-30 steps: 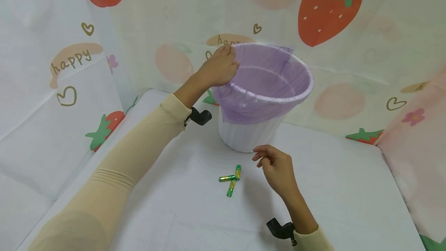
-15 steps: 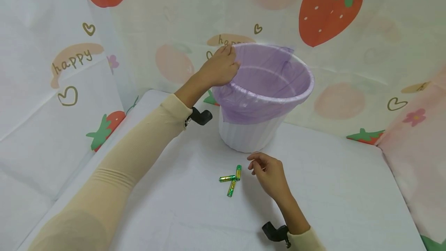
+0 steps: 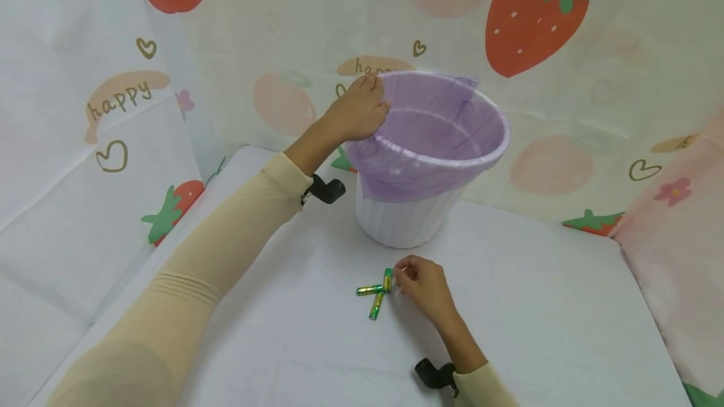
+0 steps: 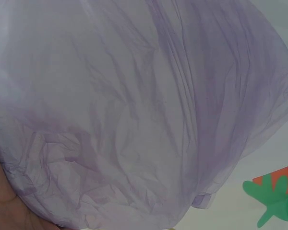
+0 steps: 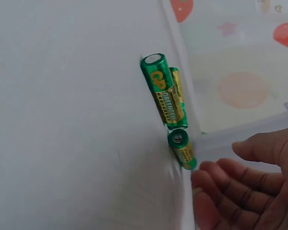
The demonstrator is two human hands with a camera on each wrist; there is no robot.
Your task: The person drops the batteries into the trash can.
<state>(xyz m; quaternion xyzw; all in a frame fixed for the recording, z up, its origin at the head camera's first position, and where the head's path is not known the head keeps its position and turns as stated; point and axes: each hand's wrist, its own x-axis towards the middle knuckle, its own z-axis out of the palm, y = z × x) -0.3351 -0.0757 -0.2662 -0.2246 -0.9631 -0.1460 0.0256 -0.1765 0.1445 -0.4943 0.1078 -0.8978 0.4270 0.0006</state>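
A white ribbed trash bin [image 3: 387, 222] stands upright, with a purple bin liner [image 3: 407, 181] folded over its rim. My left hand [image 3: 359, 108] grips the bin's left rim through the liner; some of its fingers are hidden. In the left wrist view the wrinkled liner [image 4: 125, 110] fills most of the picture. Three green-and-gold batteries lie in front of the bin: an upright one [image 3: 387, 281], a sideways one [image 3: 369, 290] and a lower one [image 3: 376, 307]. Just right of them is my right hand [image 3: 427, 287], fingers loosely bent and thumb apart, holding nothing.
A white cloth [image 3: 543, 306] covers the table. Behind it hangs a curtain [image 3: 565, 99] printed with strawberries, close to the bin's back. Black wrist cameras sit on the left wrist [image 3: 328, 189] and right wrist [image 3: 434, 374].
My right hand has moved left and slightly toward me, down beside the batteries. The left hand, the bin and the batteries have stayed in place.
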